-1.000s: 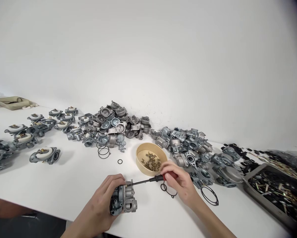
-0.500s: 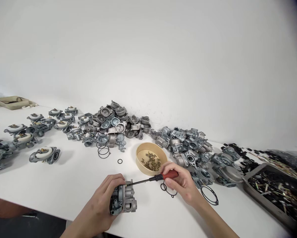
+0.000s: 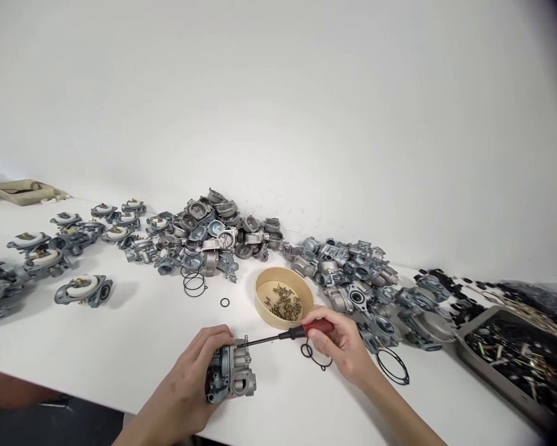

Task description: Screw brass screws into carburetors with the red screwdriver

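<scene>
My left hand (image 3: 192, 375) is wrapped round a grey metal carburetor (image 3: 232, 375), holding it at the front of the white table. A red-handled screwdriver (image 3: 297, 332) is gripped in my right hand (image 3: 341, 344), its shaft pointing left. The screwdriver tip meets the upper part of the carburetor, at what looks like a small brass-coloured screw. Part of the carburetor's left side is hidden behind my left fingers. Just beyond stands a round tan bowl (image 3: 264, 303) with many small screws (image 3: 285, 303). Black rubber gaskets (image 3: 316, 357) lie under and beside my right hand.
A heap of metal bowl covers (image 3: 213, 229) lies along the wall, with more carburetor parts (image 3: 352, 266) to its right. Carburetors with white floats (image 3: 83, 290) stand at left. A grey tray (image 3: 487, 365) of small parts sits at right. Part of a person (image 3: 8, 387) shows at lower left.
Both hands stay nearly in place. The fingers of my right hand and the screwdriver handle have shifted very slightly; the tip remains at the carburetor.
</scene>
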`<state>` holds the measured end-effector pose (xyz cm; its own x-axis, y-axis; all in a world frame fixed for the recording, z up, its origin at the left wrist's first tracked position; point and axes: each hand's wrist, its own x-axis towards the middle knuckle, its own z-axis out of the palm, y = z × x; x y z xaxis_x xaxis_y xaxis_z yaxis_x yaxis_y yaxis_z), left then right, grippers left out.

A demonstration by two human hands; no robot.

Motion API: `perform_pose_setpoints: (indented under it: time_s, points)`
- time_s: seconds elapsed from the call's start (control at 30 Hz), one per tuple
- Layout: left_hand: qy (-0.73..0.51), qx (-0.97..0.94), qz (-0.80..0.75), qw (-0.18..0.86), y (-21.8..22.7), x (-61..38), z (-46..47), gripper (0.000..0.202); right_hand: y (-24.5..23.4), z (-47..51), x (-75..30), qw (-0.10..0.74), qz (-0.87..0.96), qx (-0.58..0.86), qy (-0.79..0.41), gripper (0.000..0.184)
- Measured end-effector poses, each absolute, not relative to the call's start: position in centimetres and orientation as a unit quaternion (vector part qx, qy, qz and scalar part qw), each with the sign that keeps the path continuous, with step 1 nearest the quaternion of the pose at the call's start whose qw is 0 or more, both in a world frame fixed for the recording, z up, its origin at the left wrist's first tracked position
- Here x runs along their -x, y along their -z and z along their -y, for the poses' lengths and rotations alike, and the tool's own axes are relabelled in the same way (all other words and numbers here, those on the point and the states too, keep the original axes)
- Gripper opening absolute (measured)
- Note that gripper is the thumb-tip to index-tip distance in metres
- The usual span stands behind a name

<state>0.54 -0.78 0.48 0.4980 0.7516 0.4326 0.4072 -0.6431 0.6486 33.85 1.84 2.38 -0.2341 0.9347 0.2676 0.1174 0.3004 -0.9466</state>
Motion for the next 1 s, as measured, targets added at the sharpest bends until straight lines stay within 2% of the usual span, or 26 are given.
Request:
perform_pose_setpoints:
  time_s: [0.13,0.33,0.53,0.73,1.0]
  points:
    - [-0.358,-0.835,-0.343,0.241,-0.5,-0.5,0.8,0.061,-2.3,-1.7,-33.5,0.454,0.637,0.444,-0.436,0.04]
    - [-0.355,-0.841,-0.334,0.233,-0.3,-0.4,0.7,0.059,-3.2,-1.6,-33.7,0.437,0.7,0.402,-0.397,0.03]
    - [-0.369,-0.844,-0.325,0.215,-0.2,-0.5,0.6,0.063,-2.9,-1.7,-33.4,0.412,0.671,0.429,-0.442,0.044]
    - [-0.376,-0.837,-0.338,0.208,-0.1,-0.4,0.5,0.061,-3.5,-1.5,-33.5,0.409,0.713,0.415,-0.39,0.033]
    - [-0.381,-0.845,-0.318,0.202,-0.1,-0.4,0.4,0.058,-3.3,-2.1,-33.5,0.4,0.652,0.45,-0.461,0.049]
